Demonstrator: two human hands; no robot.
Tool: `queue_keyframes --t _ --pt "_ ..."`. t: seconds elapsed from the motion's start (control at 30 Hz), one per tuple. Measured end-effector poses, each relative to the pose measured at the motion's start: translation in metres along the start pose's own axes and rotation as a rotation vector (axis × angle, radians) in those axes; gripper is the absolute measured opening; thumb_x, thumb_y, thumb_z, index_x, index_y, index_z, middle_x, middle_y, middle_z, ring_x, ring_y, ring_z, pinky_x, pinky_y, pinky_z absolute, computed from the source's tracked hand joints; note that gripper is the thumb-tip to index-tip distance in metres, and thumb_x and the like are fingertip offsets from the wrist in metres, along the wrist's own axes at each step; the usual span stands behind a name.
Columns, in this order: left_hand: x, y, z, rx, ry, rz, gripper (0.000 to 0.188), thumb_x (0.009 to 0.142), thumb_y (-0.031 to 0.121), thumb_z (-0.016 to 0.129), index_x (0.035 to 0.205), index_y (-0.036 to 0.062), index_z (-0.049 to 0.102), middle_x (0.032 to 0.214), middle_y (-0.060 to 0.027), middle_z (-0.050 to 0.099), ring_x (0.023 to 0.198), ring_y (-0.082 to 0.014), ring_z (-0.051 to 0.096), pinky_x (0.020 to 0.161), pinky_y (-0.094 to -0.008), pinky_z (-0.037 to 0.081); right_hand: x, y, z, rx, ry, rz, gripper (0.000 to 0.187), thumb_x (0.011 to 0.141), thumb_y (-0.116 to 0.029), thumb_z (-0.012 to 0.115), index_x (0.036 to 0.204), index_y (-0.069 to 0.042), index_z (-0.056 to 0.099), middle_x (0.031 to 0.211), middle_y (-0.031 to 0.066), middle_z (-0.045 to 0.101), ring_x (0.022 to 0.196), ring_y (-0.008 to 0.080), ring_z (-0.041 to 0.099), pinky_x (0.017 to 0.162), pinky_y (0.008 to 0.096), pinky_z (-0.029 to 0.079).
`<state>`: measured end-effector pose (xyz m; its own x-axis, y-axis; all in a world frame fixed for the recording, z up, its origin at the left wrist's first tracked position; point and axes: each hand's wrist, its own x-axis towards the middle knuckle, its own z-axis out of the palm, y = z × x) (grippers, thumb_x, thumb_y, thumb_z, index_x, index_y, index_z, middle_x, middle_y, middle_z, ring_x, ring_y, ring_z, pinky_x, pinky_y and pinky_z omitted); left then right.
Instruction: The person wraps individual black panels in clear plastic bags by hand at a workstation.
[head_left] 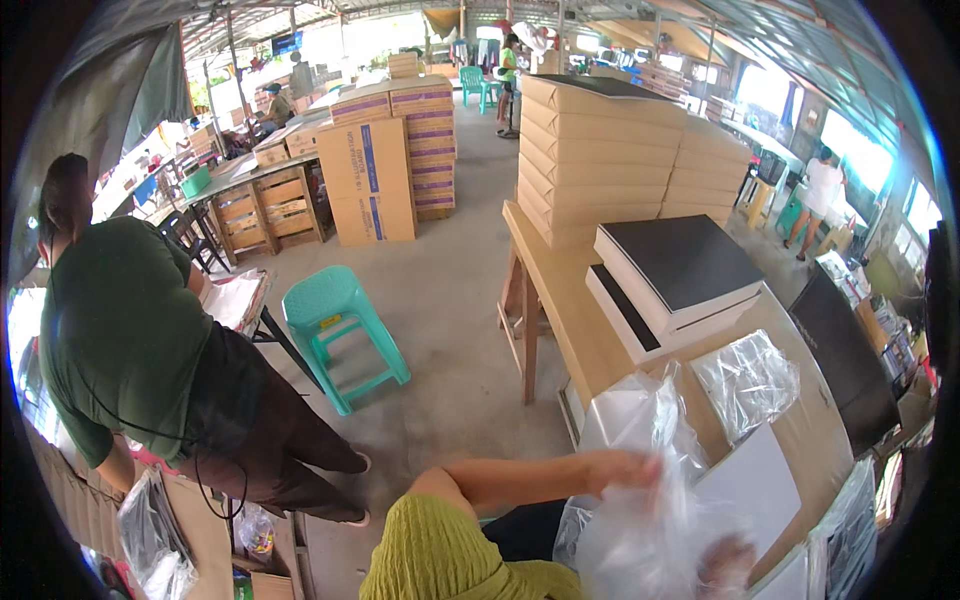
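My left hand (625,470) reaches across from the yellow-green sleeve and grips a clear plastic bag (640,540), whose film hangs below it. My right hand (728,566) is low at the bag's right side, partly behind the film and smeared by motion, so its fingers do not show clearly. A white sheet or board (755,490) lies on the table just right of the bag. Beyond it rests a folded pile of clear plastic (746,383). More crumpled clear plastic (640,415) lies past my left hand.
On the wooden table (560,310) stand black-topped white stacks (682,265) and tall stacks of brown-wrapped packs (595,160). A teal stool (340,310) stands on the floor to the left. Nearby, a person in dark green (130,320) leans over another table. Cartons (365,185) stand farther back.
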<state>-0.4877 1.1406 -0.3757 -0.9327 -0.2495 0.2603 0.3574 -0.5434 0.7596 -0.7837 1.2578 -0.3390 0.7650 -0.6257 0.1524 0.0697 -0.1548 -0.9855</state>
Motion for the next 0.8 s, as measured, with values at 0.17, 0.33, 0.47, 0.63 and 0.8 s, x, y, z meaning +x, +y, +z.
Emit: queue_keyframes --t 0.17,0.33,0.47,0.63,0.8 --pt "0.037 -0.012 -0.024 0.096 -0.108 -0.111 0.035 0.092 0.031 0.064 0.114 0.0045 0.059 0.088 -0.0016 0.063 0.076 -0.0153 0.059 0.070 -0.0284 0.049 -0.089 0.006 0.025 0.213 0.837 0.051 0.030 0.075 -0.009 0.072 0.101 0.004 0.062 0.084 0.0077 0.064 0.075 0.0192 0.060 0.073 0.0348 0.049" --pt "0.025 -0.020 -0.013 -0.057 -0.267 -0.098 0.044 0.095 0.045 0.050 0.126 0.0138 0.055 0.074 -0.0018 0.062 0.063 -0.0166 0.059 0.057 -0.0307 0.049 -0.126 0.053 0.054 0.673 1.177 -0.074 0.031 0.072 -0.004 0.073 0.100 0.004 0.062 0.087 0.0096 0.064 0.075 0.0213 0.060 0.074 0.0371 0.049" --pt "0.063 -0.041 -0.018 -0.951 -0.382 0.205 0.061 0.093 0.067 0.033 0.128 0.0222 0.055 0.061 0.0001 0.054 0.044 -0.0093 0.046 0.044 -0.0278 0.041 -0.135 0.082 0.114 0.775 1.150 -0.324 0.030 0.069 -0.003 0.073 0.097 0.005 0.063 0.089 0.0121 0.065 0.076 0.0234 0.061 0.075 0.0389 0.050" --pt "0.039 -0.062 -0.033 -0.079 0.121 -0.225 0.048 0.087 0.045 0.062 0.126 0.0187 0.055 0.062 0.0000 0.055 0.051 -0.0136 0.052 0.051 -0.0273 0.045 -0.128 0.037 0.135 0.584 1.553 -0.457 0.011 0.075 -0.010 0.061 0.076 0.000 0.064 0.082 0.0144 0.066 0.067 0.0231 0.064 0.061 0.0349 0.052" --pt "0.053 -0.108 -0.003 1.265 0.579 -0.309 0.050 0.080 0.012 0.068 0.128 0.0057 0.055 0.095 -0.0126 0.057 0.081 -0.0248 0.058 0.069 -0.0304 0.048 -0.126 0.058 0.147 -0.414 2.039 0.497 0.014 0.077 0.000 0.053 0.085 0.005 0.064 0.076 0.0117 0.055 0.061 0.0252 0.052 0.058 0.0376 0.045"
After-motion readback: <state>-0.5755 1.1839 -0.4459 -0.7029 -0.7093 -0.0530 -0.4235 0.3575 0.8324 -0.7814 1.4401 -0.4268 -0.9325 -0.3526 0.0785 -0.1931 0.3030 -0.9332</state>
